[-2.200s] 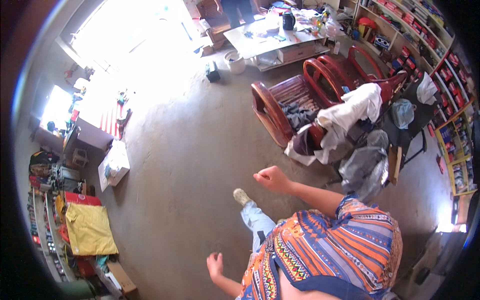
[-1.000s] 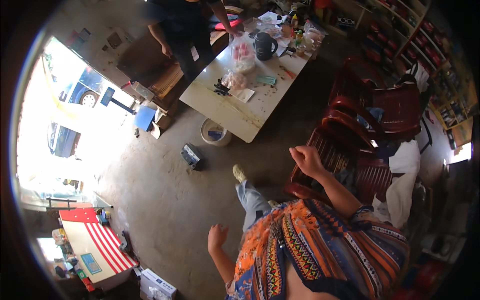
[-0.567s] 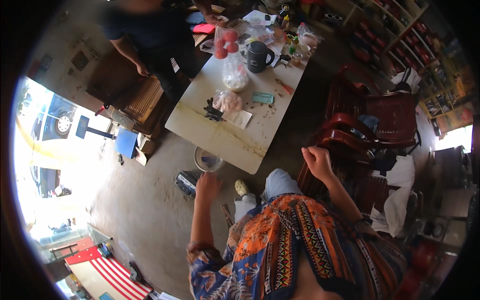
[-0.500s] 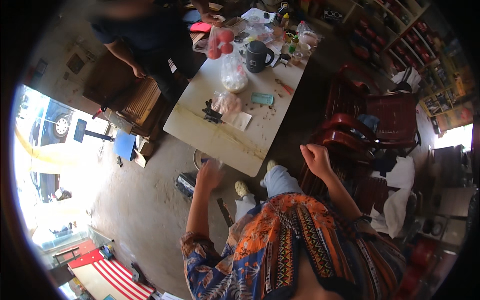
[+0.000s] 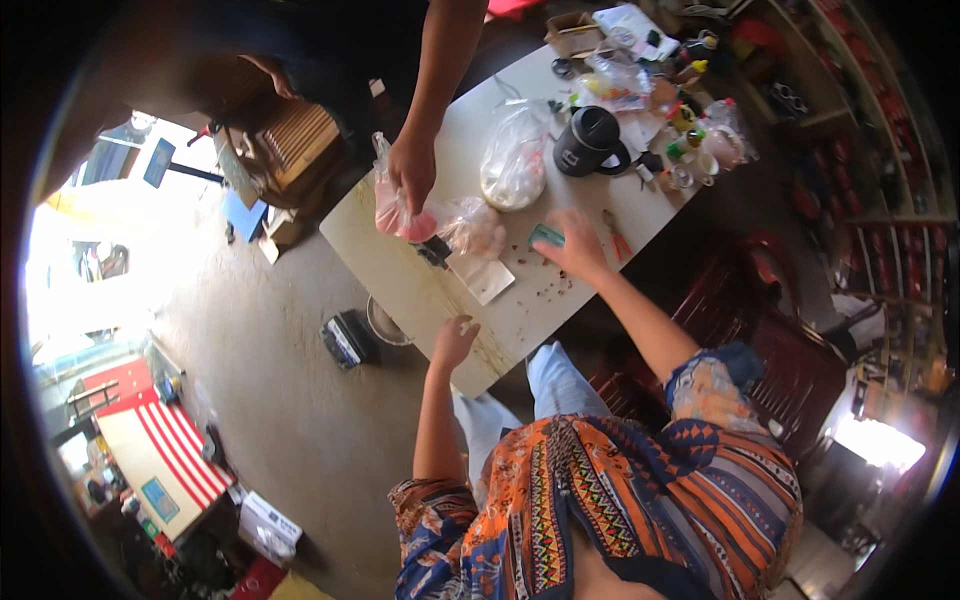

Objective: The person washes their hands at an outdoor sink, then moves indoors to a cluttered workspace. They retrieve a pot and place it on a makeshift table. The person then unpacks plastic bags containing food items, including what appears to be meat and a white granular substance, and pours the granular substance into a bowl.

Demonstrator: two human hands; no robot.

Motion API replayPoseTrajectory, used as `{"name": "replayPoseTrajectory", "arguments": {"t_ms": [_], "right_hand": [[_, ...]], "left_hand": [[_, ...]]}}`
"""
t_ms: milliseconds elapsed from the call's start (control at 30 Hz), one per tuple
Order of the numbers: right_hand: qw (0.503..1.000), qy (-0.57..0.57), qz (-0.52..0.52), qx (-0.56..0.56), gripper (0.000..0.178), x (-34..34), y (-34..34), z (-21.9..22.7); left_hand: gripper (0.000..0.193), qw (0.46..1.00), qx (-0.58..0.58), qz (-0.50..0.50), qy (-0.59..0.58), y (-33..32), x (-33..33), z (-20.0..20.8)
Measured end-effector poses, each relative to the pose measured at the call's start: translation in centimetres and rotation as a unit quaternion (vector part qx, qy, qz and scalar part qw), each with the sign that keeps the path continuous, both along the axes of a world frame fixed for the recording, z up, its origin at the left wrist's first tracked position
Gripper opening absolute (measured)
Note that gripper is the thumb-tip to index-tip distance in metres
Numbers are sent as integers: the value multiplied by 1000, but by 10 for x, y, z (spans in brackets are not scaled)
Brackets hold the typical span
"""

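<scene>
My right hand [image 5: 574, 247] reaches over the table, blurred by motion, its thumb apart from the fingers. It overlaps a small flat teal packet [image 5: 545, 237]; whether it touches it I cannot tell. Over the table's near edge, my left hand [image 5: 455, 341] holds nothing, with fingers loosely bent and apart. Beyond it lie a white paper sheet [image 5: 487, 280], a clear bag of pale pink things [image 5: 472, 228] and a black object [image 5: 434, 250]. Another person's hand [image 5: 412, 172] grips a plastic bag with reddish round things [image 5: 393, 214]. Right of the packet lie red-handled pliers [image 5: 616, 236].
Farther back on the white table [image 5: 390, 290] stand a dark kettle [image 5: 590, 142], a clear bag with white contents [image 5: 513, 178], and cluttered bottles and cups. Dark crumbs lie near the packet. A dark red chair [image 5: 745, 330] stands right; a black box [image 5: 345, 340] lies on the floor.
I have come closer to the table. My right hand has gone from a fist at my side to over the packet. The other person has lowered the reddish bag onto the table's left part.
</scene>
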State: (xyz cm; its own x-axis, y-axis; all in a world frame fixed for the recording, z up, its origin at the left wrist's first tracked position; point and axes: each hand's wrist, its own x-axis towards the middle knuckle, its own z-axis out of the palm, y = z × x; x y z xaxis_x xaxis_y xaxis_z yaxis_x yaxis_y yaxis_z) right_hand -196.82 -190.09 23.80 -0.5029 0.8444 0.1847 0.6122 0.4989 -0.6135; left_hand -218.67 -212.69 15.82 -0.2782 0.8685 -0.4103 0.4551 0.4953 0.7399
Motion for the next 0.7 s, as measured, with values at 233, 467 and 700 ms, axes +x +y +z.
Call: {"name": "replayPoseTrajectory", "arguments": {"t_ms": [233,467,700], "right_hand": [[990,-48,-27,131,102,-30,94,5],[971,-158,64,166,121,-53,140,26],[903,-400,154,40,76,-5,111,27]], "left_hand": [[35,993,-22,83,-82,-41,66,1],[45,984,-72,142,-75,-49,94,11],[82,921,-7,378,97,-15,121,44]]}}
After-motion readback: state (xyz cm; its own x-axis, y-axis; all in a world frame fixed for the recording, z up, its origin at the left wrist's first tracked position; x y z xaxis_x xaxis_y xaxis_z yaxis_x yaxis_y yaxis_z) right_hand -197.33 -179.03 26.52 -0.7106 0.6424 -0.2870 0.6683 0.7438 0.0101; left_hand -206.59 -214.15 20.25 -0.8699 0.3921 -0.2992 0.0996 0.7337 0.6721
